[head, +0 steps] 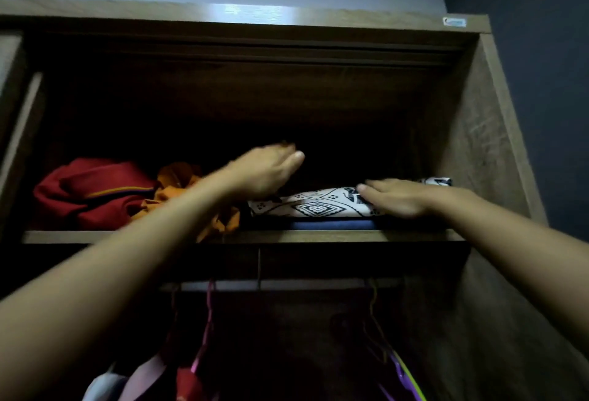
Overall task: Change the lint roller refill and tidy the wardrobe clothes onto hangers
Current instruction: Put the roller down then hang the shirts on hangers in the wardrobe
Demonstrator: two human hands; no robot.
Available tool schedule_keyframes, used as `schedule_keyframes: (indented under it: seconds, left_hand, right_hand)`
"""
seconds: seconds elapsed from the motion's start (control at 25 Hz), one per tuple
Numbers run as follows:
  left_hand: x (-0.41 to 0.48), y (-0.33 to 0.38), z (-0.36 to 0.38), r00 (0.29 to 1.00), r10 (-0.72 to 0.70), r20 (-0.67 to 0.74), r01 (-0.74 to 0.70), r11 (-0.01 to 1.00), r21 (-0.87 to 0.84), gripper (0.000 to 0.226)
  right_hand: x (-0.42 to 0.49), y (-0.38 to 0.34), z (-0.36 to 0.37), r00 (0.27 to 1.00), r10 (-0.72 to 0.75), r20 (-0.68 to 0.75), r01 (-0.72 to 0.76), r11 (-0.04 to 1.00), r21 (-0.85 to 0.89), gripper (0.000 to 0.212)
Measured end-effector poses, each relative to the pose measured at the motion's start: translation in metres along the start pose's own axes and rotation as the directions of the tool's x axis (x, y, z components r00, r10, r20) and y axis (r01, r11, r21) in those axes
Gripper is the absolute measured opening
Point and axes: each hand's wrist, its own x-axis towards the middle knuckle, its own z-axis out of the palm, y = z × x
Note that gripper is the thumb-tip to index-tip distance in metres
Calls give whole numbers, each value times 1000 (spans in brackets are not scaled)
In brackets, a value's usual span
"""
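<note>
Seen from the head, both arms reach up to the wardrobe's top shelf (95, 236); the right hand (398, 198) lies flat, fingers straight, on the folded patterned cloth (315, 206) topping a blue piece (331, 224) at the right end, probably steadying the stack; the left hand (267, 171), blurred, hovers over the cloth's left end, fingers loosely extended, holding nothing. A red garment (92, 190) and an orange garment (178, 177) lie crumpled at the left, likely bound for the hangers (207, 321) on the rail (287, 286) below; no lint roller shows.
</note>
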Motion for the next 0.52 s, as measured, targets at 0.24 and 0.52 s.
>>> schedule_keyframes:
  seconds: [0.24,0.52]
  left_hand:
    - [0,-50,-45,852,-436,290,349,886,305,92]
    - [-7,-82,8,969,-237,72,137,754,643,52]
  right_hand:
    - [15,-66,13,972,-161,-173,164,986,3,73]
    - [12,-68,22,996,-88,-4,88,996,-17,73]
